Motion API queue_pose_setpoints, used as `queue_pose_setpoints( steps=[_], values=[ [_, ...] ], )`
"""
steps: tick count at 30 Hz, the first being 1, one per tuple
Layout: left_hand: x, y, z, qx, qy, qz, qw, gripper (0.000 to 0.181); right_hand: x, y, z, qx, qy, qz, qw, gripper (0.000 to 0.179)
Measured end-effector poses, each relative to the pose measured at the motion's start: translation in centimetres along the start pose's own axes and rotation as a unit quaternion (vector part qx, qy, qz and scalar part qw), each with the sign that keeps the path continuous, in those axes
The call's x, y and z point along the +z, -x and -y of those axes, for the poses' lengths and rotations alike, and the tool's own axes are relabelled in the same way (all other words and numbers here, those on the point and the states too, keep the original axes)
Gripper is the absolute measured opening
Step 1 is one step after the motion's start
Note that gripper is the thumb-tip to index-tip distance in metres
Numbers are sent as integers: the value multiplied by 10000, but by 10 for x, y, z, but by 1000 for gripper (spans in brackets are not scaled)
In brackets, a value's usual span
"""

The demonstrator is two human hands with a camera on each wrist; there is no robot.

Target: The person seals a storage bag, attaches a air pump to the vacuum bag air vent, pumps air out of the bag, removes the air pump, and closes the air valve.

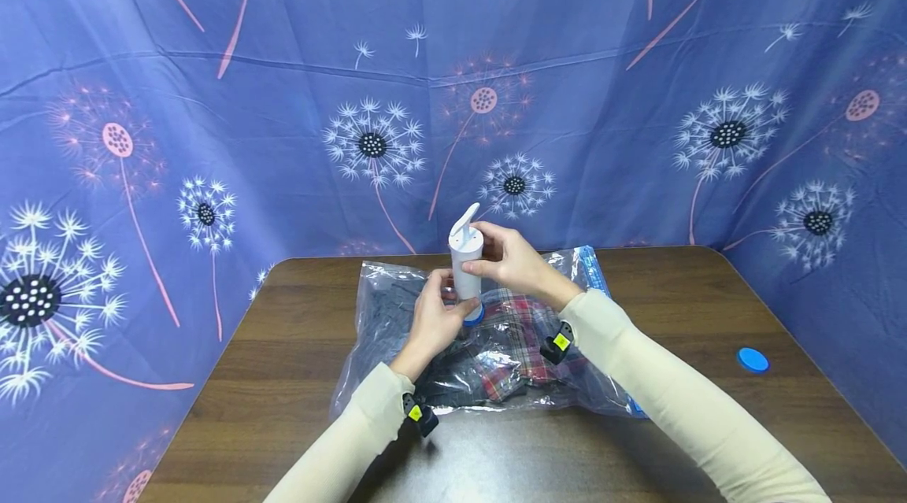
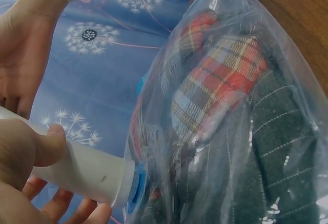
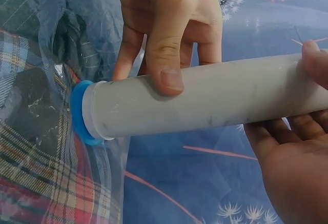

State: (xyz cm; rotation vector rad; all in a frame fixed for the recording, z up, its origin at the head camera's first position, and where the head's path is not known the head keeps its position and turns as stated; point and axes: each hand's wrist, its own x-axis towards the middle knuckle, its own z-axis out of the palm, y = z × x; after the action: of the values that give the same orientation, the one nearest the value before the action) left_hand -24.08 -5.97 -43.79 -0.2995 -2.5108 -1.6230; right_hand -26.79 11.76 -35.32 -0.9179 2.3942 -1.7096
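Observation:
A white hand pump (image 1: 468, 271) stands upright on a blue valve (image 1: 473, 320) in a clear storage bag (image 1: 386, 290) of folded clothes. My left hand (image 1: 441, 316) holds the lower part of its barrel, thumb on the near side and fingers behind. Higher up, my right hand (image 1: 512, 257) grips the barrel just below the top, with the thumb across it. The pump's handle (image 1: 464, 224) sticks up at a slant from the top end. In the right wrist view the pump's flared end (image 3: 100, 110) sits against the blue valve ring (image 3: 81, 112).
Through the plastic show plaid cloth (image 1: 520, 330) and dark striped cloth (image 2: 279, 126). A blue zip edge (image 1: 595, 271) runs along the bag's right side. A round blue cap (image 1: 753, 360) lies on the wooden table (image 1: 673, 314) at the right. Behind hangs a blue dandelion-print curtain (image 1: 581, 94).

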Motion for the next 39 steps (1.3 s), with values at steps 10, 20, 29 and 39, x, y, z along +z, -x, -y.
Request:
queue_pose_setpoints(
  steps=[10, 20, 29, 39],
  values=[
    [2, -2, 3, 27, -78, 94, 9999, 51, -3, 3, -5, 203, 112, 12, 9997, 56],
    [-14, -2, 4, 611, -1172, 678, 9889, 59, -6, 5, -5, 226, 97, 59, 9997, 57],
    [-35, 5, 15, 377, -3272, 1131, 9374, 78, -5, 4, -6, 172, 136, 82, 9997, 55],
    [-46, 19, 21, -187, -4531, 1628, 8763, 95, -6, 1, -7, 111, 238, 134, 9996, 56]
  ],
)
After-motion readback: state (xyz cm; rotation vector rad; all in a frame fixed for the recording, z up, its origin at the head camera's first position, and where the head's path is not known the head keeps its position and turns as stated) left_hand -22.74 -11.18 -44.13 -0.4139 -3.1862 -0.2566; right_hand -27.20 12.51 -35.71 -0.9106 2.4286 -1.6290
